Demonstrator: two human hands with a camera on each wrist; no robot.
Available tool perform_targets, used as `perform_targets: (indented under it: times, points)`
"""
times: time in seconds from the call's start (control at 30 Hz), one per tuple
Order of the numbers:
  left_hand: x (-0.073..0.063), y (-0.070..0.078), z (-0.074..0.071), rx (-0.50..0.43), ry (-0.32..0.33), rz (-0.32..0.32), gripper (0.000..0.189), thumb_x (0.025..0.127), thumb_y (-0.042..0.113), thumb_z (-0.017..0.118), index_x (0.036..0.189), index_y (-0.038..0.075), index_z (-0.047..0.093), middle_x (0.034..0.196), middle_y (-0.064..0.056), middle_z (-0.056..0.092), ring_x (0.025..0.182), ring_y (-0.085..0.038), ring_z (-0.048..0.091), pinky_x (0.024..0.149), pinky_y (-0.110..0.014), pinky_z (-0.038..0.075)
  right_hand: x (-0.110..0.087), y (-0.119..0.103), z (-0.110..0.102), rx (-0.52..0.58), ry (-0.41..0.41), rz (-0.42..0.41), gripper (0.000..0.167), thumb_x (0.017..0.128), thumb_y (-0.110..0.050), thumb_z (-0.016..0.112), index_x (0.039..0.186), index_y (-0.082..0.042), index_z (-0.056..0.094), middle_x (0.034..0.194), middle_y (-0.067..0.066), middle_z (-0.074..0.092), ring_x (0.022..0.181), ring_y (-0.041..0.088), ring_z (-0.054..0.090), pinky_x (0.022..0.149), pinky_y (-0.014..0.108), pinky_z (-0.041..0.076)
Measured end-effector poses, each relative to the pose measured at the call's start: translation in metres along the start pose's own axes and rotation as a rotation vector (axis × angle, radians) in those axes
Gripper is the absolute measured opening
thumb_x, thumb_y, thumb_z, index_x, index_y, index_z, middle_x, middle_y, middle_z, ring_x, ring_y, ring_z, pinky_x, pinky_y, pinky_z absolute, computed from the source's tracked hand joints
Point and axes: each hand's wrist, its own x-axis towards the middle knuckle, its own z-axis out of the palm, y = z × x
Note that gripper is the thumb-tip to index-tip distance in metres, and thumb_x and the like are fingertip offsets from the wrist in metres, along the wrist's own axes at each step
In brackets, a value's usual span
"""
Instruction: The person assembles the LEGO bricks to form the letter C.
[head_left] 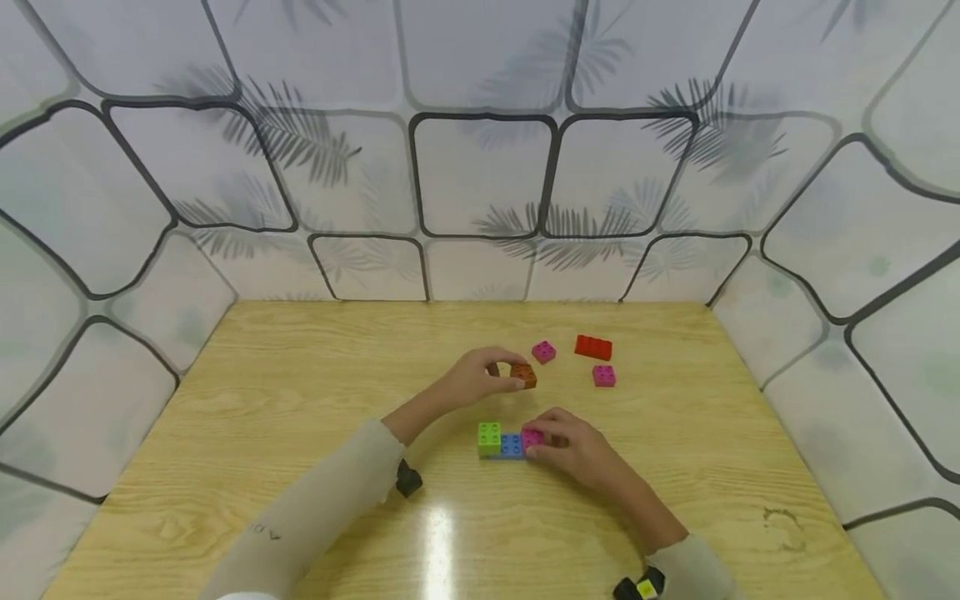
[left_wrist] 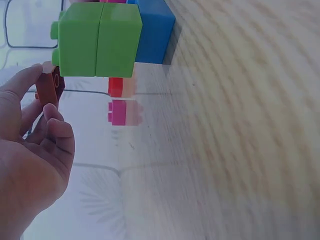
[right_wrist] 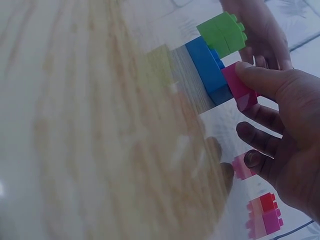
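My left hand (head_left: 480, 379) pinches an orange-brown toy brick (head_left: 524, 376) between thumb and fingers, above the table behind the built piece. In the left wrist view that brick (left_wrist: 48, 89) is tilted, its hollow underside partly showing. My right hand (head_left: 576, 447) grips a pink brick (head_left: 531, 439) at the right end of a long blue brick (head_left: 512, 446). Two stacked lime-green bricks (left_wrist: 100, 40) stand on the blue one's left end. Between green and pink, blue studs show. In the right wrist view, thumb and fingers are on opposite sides of the pink brick (right_wrist: 239, 85).
Toward the back right of the wooden table (head_left: 315, 358) lie a pink brick (head_left: 543, 352), a red brick (head_left: 593, 347) and another pink brick (head_left: 603, 376). Patterned cloth walls (head_left: 480, 175) enclose the table's back and sides.
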Motion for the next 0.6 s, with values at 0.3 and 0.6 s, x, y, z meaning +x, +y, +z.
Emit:
perform_targets:
  times: [0.3, 0.6]
  points:
    - [-0.030, 0.004, -0.010, -0.021, -0.011, -0.020, 0.041, 0.094, 0.033, 0.072, 0.132, 0.019, 0.066, 0.126, 0.001, 0.065, 0.084, -0.016, 0.056, 0.062, -0.028, 0.047, 0.000, 0.000, -0.001, 0.009, 0.006, 0.004, 0.036, 0.097, -0.038, 0.067, 0.126, -0.019, 0.071, 0.118, -0.007, 0.062, 0.096, 0.013, 0.055, 0.082, 0.025, 0.049]
    - [-0.060, 0.007, -0.015, -0.070, -0.026, -0.047, 0.038, 0.094, 0.035, 0.073, 0.130, 0.025, 0.067, 0.124, 0.002, 0.063, 0.090, -0.019, 0.056, 0.066, -0.031, 0.049, 0.001, -0.002, -0.002, 0.015, -0.008, 0.016, 0.039, 0.096, -0.042, 0.066, 0.127, -0.019, 0.070, 0.119, -0.006, 0.062, 0.095, 0.014, 0.054, 0.080, 0.025, 0.049]
